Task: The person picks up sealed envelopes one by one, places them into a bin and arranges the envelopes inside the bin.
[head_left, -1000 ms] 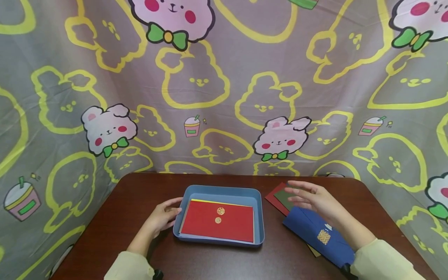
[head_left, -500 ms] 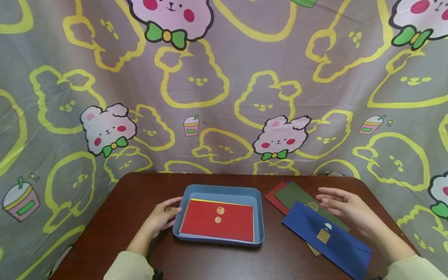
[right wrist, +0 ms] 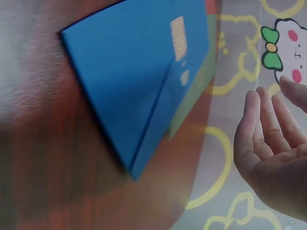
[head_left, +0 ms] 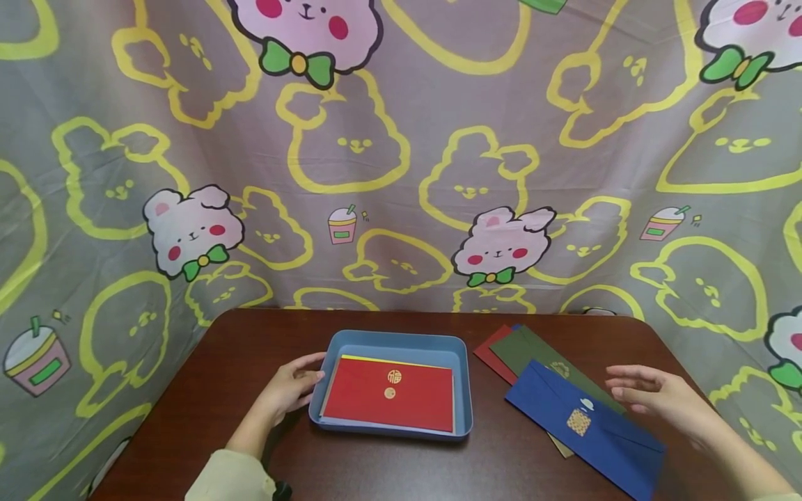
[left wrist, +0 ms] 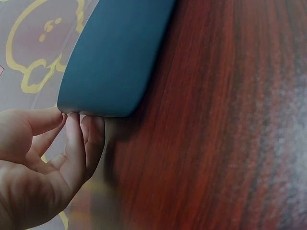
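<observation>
— Hands first, from the left?

— Left hand [head_left: 289,387] rested with relaxed fingers against the left wall of the blue tray [head_left: 401,342], which lay mid-table with a red envelope [head_left: 388,393] in it. Right hand [head_left: 664,396] hovered empty, fingers loose, near the table's right edge.

— And the step?

— Between envelopes, I'd judge. The blue envelope [head_left: 585,424] lay atop the fanned stack toward the front right corner; lifting it by an overhanging edge looked easiest, with bare table between tray and stack.

Blue tray [head_left: 326,348] holds a red envelope [head_left: 388,393]; blue envelope [head_left: 589,424] lies flat.
</observation>
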The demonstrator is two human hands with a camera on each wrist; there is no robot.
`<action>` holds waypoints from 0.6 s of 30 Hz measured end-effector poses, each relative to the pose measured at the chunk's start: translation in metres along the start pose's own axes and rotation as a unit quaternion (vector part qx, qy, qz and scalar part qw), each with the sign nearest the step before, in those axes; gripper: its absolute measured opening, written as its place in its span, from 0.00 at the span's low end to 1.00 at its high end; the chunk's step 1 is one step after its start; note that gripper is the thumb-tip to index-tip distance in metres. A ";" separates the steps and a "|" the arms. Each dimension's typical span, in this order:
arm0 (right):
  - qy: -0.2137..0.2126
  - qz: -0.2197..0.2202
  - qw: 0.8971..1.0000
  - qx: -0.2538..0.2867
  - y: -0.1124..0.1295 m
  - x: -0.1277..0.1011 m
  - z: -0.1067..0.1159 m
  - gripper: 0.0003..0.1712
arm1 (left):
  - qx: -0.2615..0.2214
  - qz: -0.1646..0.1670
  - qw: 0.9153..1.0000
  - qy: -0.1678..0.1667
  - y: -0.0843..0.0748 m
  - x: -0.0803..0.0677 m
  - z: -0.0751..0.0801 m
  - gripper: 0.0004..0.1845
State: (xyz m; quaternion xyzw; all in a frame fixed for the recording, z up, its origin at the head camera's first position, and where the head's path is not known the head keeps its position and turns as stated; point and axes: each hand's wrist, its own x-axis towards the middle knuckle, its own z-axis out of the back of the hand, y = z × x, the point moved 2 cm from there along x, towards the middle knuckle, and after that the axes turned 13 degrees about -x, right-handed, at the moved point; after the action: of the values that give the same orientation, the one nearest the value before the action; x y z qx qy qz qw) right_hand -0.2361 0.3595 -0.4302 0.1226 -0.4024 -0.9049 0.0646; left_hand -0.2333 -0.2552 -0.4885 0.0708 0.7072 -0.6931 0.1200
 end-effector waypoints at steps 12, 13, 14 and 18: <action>0.027 -0.042 0.998 -0.041 -0.024 -0.006 -0.009 0.31 | 0.001 0.001 1.000 -0.006 0.000 0.001 0.001 0.26; 0.029 -0.040 0.998 -0.049 -0.026 -0.007 -0.010 0.30 | -0.001 0.000 1.000 -0.006 0.000 0.000 0.001 0.26; 0.031 -0.036 0.997 -0.055 -0.028 -0.007 -0.011 0.30 | 0.000 0.000 1.000 -0.004 0.000 0.000 0.000 0.26; 0.040 -0.008 0.995 -0.089 -0.035 -0.008 -0.014 0.29 | 0.001 0.003 1.000 -0.010 0.001 0.000 0.000 0.26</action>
State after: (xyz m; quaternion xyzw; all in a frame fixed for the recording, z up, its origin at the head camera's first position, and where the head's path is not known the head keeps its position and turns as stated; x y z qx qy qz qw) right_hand -0.2251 0.3750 -0.4640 0.1559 -0.3160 -0.9321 0.0838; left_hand -0.2331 -0.2555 -0.4890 0.0666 0.7053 -0.6939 0.1291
